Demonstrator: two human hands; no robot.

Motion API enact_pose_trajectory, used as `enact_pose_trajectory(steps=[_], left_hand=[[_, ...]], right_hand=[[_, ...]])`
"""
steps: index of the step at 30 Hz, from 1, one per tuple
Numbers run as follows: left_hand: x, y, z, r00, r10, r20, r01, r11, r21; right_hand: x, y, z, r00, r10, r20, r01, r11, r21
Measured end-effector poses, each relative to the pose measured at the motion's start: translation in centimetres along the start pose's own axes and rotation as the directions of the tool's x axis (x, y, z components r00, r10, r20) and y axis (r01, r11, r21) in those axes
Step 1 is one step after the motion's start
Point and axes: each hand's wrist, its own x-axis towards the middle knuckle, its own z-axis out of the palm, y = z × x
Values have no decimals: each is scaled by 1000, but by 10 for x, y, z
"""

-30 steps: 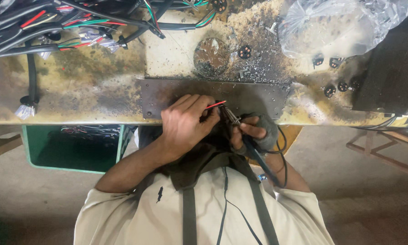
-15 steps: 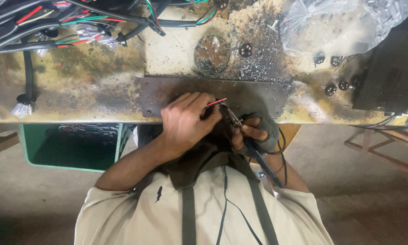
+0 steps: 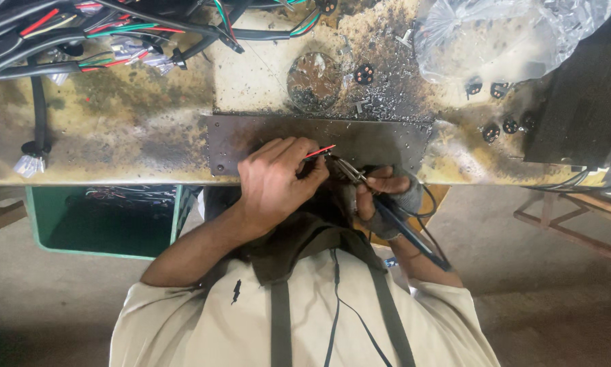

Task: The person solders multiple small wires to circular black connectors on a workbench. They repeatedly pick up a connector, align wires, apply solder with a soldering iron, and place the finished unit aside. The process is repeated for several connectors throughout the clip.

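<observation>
My left hand [image 3: 275, 180] pinches a thin red wire [image 3: 319, 151] between thumb and fingers, just over the front edge of a dark metal plate [image 3: 387, 139] on the scorched workbench [image 3: 115, 143]. My right hand [image 3: 383, 197], in a dark fingerless glove, grips a soldering iron [image 3: 404, 228] with a black handle and cord. Its metal tip touches the end of the red wire between the two hands. The hands are close together, almost touching.
A bundle of coloured wires and black cables [image 3: 81, 27] lies at the back left. A clear plastic bag [image 3: 495, 41], a round metal disc [image 3: 313, 81], small black connectors [image 3: 499, 129] and a black box [image 3: 584, 102] sit further back. A green bin [image 3: 101, 217] stands under the bench.
Both hands stay in nearly the same place at the plate's edge, with only slight shifts of the fingers and iron tip.
</observation>
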Motion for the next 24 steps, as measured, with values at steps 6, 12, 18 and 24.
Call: enact_pose_trajectory(steps=[6,12,18,24], left_hand=[[0,0,1,1000,7,-13,-7,1000,8],[0,0,2,1000,6,-15,-6,1000,23],[0,0,2,1000,2,-16,-1,999,36],[0,-1,4,998,31,-45,-29,998,50]], right_hand=[[-3,3,1,999,-49,-4,49,996,76],[-13,25,-7,829,516,216,-558,739,376],[-18,19,4,995,-87,-38,86,996,-17],[14,-17,2,956,-276,105,281,959,-44]])
